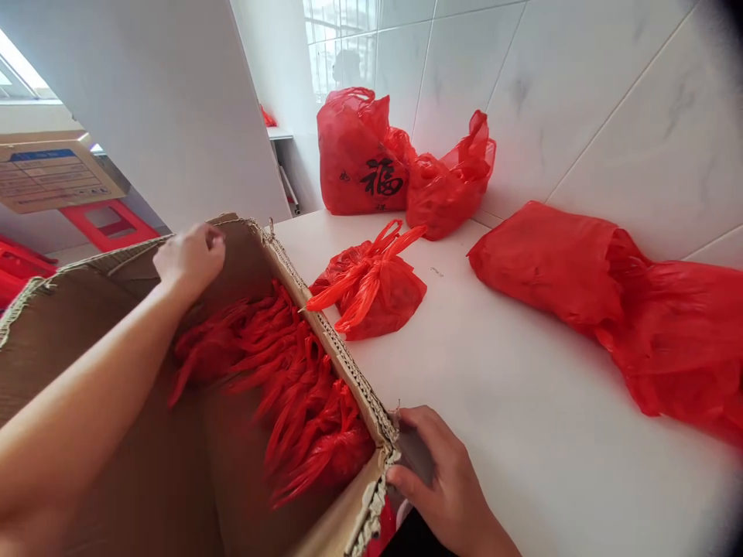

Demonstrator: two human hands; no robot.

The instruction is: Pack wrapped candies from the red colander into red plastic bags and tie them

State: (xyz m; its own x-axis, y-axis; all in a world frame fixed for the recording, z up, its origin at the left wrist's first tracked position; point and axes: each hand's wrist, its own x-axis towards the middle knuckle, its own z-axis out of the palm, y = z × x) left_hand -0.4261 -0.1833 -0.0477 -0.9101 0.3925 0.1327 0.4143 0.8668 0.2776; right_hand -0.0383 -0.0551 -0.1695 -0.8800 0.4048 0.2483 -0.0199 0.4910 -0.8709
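Observation:
A large open cardboard box stands tilted at the left edge of a white counter. Several tied red plastic bags are packed inside it in rows. My left hand reaches over the box and its fingers curl round the far rim. At the box's near corner, my right hand grips the torn edge, thumb against the outer wall. One tied red bag sits on the counter just beside the box's right wall.
Two fuller red bags, one printed with a black character and another, lean against the tiled wall at the back. A long red bag lies along the right. Left of the counter: another cardboard box and red plastic stools.

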